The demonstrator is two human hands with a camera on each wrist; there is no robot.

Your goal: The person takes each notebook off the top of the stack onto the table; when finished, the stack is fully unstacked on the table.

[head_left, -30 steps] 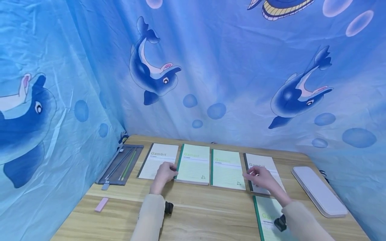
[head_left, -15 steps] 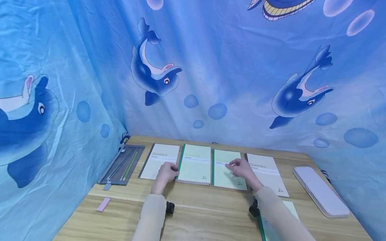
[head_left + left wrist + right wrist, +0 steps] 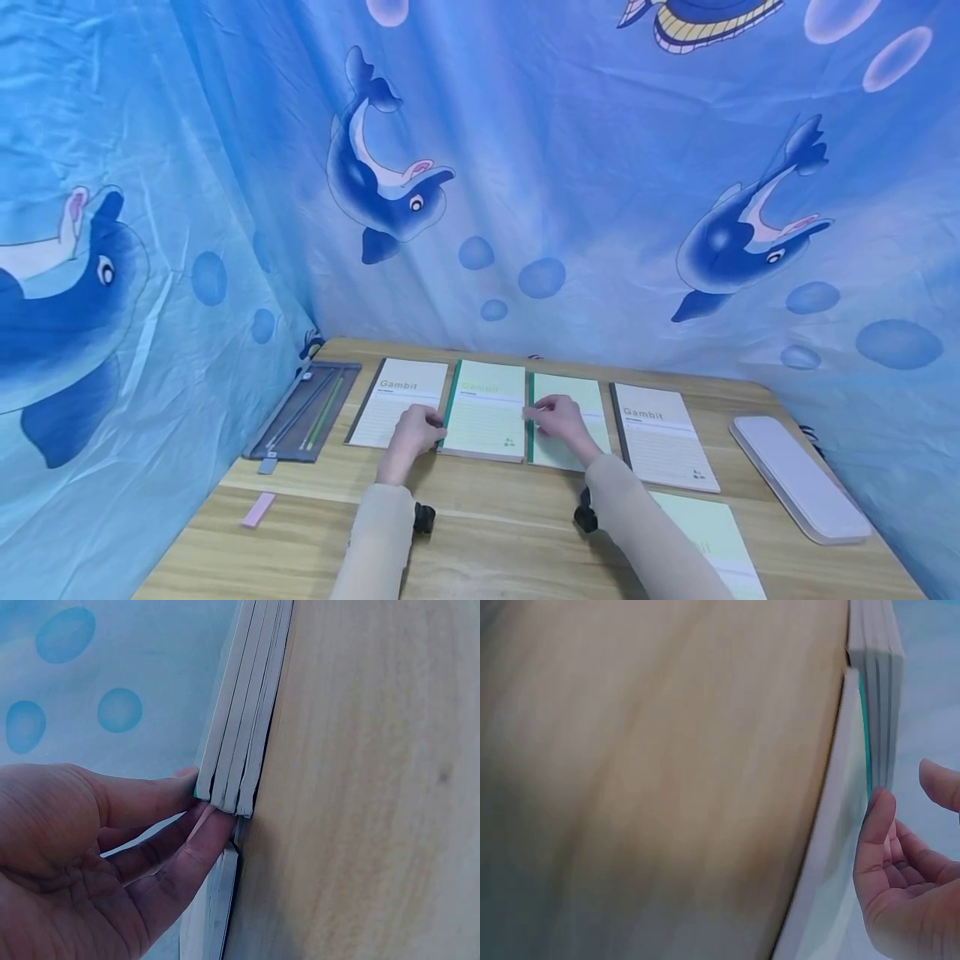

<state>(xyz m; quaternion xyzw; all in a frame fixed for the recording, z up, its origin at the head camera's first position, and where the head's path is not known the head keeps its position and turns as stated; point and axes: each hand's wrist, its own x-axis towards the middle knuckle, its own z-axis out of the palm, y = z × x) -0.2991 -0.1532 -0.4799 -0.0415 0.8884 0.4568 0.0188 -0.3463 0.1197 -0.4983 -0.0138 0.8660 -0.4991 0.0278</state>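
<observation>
A stack of pale green notebooks (image 3: 483, 400) with a green spine stands second from left in the back row. My left hand (image 3: 414, 429) is at its spine side; in the left wrist view the thumb (image 3: 150, 801) touches the upper corner and the fingers lie against the spine lower down. My right hand (image 3: 557, 418) hovers over the left part of the neighbouring green notebook (image 3: 592, 446), fingertips right at the stack's right edge. In the right wrist view its thumb (image 3: 939, 784) is spread away from the fingers, and the stack's layers (image 3: 883, 712) show beside them.
White Gambit notebooks stand at the row's left (image 3: 408, 373) and right (image 3: 666, 442) ends. Another green notebook (image 3: 712, 525) lies nearer, partly under the right sleeve. A mesh pouch (image 3: 300, 408) with pencils and a pink eraser (image 3: 258, 509) are left; a white case (image 3: 801, 479) is right.
My right hand has moved left from the white notebook at the right, across the third notebook, to the stack's right edge. My left hand stays at the spine.
</observation>
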